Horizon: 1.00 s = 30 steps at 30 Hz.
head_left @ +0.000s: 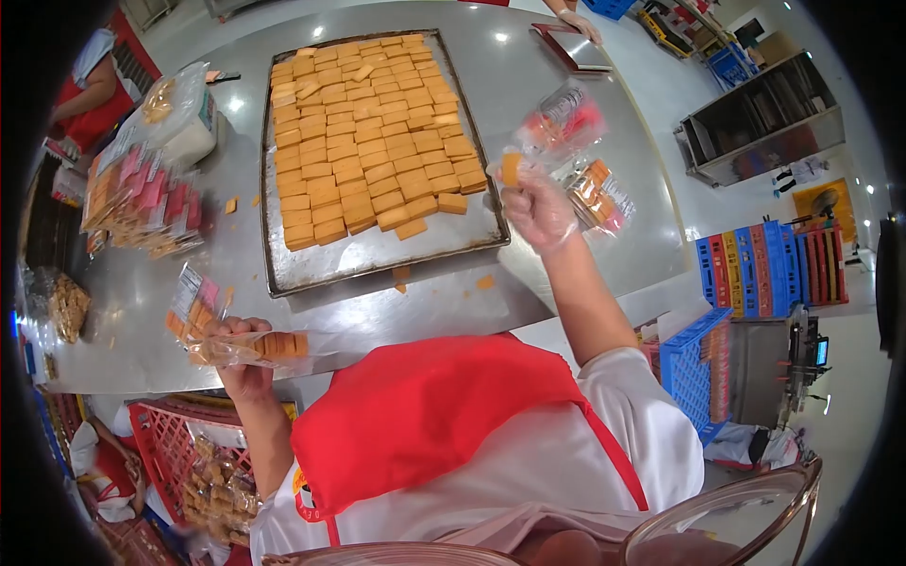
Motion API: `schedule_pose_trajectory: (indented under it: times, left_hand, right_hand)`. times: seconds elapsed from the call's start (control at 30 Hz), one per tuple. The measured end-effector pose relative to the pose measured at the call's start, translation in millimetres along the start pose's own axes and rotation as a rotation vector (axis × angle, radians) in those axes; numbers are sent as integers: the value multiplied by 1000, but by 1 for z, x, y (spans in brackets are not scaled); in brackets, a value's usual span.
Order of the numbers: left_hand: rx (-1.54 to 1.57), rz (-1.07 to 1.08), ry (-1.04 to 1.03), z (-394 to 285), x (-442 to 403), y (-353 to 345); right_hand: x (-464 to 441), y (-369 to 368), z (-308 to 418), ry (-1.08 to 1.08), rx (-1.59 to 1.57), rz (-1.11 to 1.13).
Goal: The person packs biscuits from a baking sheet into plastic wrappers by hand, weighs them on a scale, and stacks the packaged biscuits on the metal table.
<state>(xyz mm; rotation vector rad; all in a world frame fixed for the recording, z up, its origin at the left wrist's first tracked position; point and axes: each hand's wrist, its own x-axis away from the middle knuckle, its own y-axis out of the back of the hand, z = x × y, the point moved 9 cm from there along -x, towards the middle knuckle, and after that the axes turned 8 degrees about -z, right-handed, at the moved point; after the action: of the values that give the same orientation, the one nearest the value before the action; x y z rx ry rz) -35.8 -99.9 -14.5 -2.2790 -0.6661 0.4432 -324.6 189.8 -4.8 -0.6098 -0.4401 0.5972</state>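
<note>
Golden-brown biscuits (368, 132): laid in tight rows on a baking tray (330, 264), ahead of and between both hands' fingers.
Right hand (540, 208): fingers pinched on a single biscuit (511, 168) by the tray's right edge; a clear glove seems to cover them.
Left hand (243, 363): fingers wrapped around a clear plastic bag (215, 351).
Bag contents: a short row of slices (283, 347) just right of the left fingers; exact count unclear.
Already bagged, seemingly: a pile of pink-labelled packs (151, 203) on the worktop (425, 311), beyond the left fingers.
Remaining, seemingly: the held bag looks part-filled; most tray biscuits lie loose.
</note>
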Motion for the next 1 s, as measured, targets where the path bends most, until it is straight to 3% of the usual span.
schedule_pose_trajectory:
  times: [0.1,0.2,0.23,0.57,0.67,0.8,0.83,0.93,1.0]
  left_hand:
    - [-27,-8,3,1,-1,-6]
    - [-71,3,-14,1,-3,-10]
    - [-69,18,-23,0,-3,-11]
    - [-24,5,3,12,-1,-4]
    - [-16,0,24,16,0,-2]
    - [-51,-63,-5,17,2,0]
    - [-74,-39,-7,15,2,-10]
    - [20,69,-33,13,-2,-29]
    - [38,135,-40,10,-3,-37]
  right_hand:
    - [-10,0,32,624,953,-153]
    - [-8,-42,25,908,1645,176]
    - [-18,-29,12,751,1740,194]
    - [-4,-24,6,667,1630,188]
    - [1,-22,4,617,1816,169]
    - [7,-23,2,767,1774,104]
    - [5,-19,2,610,1786,43]
    - [5,-20,14,688,1720,-37]
    - [5,0,22,522,1557,-245]
